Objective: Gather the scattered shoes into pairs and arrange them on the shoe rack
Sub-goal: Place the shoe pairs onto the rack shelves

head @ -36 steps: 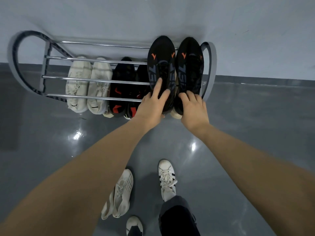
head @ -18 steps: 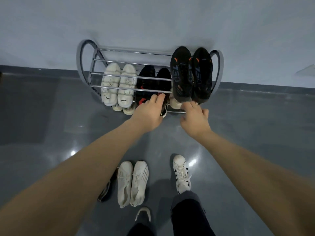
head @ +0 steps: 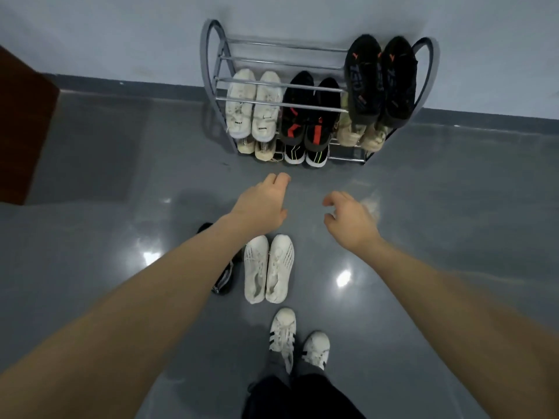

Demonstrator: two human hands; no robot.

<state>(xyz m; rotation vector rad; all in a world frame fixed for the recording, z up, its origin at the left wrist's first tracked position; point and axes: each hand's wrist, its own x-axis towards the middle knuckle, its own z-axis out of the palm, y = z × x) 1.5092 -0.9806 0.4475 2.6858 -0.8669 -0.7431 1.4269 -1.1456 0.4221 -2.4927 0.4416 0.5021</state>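
The metal shoe rack (head: 217, 71) stands against the wall. On its top tier at the right lies a black pair with orange marks (head: 379, 80). The tier below holds a white pair (head: 252, 104) and a black pair with red marks (head: 308, 110); more shoes show underneath. On the floor near me a white pair (head: 268, 267) lies side by side, and a black shoe (head: 223, 276) is partly hidden by my left forearm. My left hand (head: 260, 204) and right hand (head: 348, 216) hover over the floor in front of the rack, fingers loosely curled, holding nothing.
My own feet in white striped sneakers (head: 298, 340) stand on the glossy grey floor (head: 453, 222). A brown wooden panel (head: 21, 131) stands at the far left. The pale wall (head: 121, 34) runs behind the rack.
Both hands have let go of the black pair on the top tier and drawn back from the rack. I have stepped back, so the rack looks smaller and farther away.
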